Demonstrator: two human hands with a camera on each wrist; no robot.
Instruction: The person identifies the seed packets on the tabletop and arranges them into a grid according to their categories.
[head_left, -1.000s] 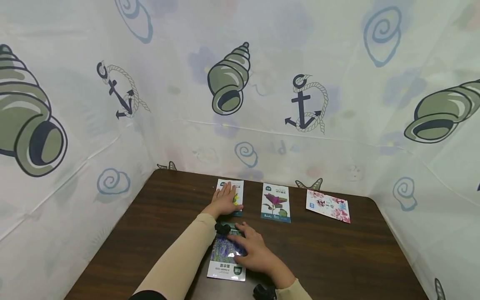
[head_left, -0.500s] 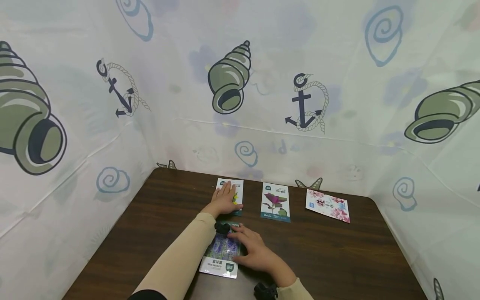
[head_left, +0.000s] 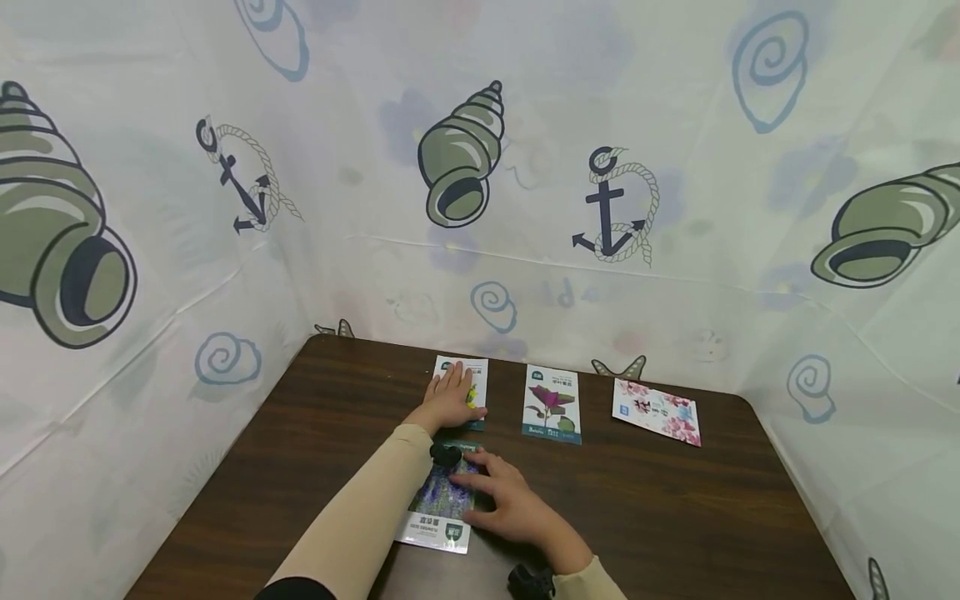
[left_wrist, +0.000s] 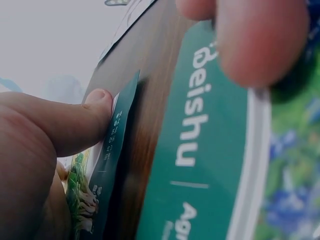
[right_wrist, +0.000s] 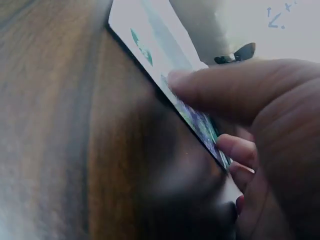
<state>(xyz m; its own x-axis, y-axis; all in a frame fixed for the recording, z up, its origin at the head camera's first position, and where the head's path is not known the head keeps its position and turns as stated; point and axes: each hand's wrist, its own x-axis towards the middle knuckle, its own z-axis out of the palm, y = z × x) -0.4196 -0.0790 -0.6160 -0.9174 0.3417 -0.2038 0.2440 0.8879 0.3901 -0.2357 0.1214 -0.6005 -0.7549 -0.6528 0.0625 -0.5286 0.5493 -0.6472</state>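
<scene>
The left hand (head_left: 444, 402) lies with its fingers extended on a seed packet with yellow print (head_left: 478, 377) at the back left of the table. Below that forearm is a seed packet picturing purple flowers (head_left: 441, 495), its white end toward the person; the sleeve and wristband cover part of it. The right hand (head_left: 512, 502) touches this packet's right side, fingers spread and loosely bent. In the right wrist view the thumb (right_wrist: 210, 90) rests at the packet's edge, with other fingertips farther along. Green lettering on the purple-flower packet (left_wrist: 195, 135) fills much of the left wrist view.
A packet with a magenta flower (head_left: 551, 403) lies at the back centre. To its right a pink-blossom packet (head_left: 656, 412) lies turned sideways. The dark wooden table (head_left: 675, 517) meets a patterned fabric wall (head_left: 540, 300) at its back and sides.
The purple-flower packet has slid left and slightly away from the person, turning a little, with the right hand's fingers at its edge. The left hand has stayed in place.
</scene>
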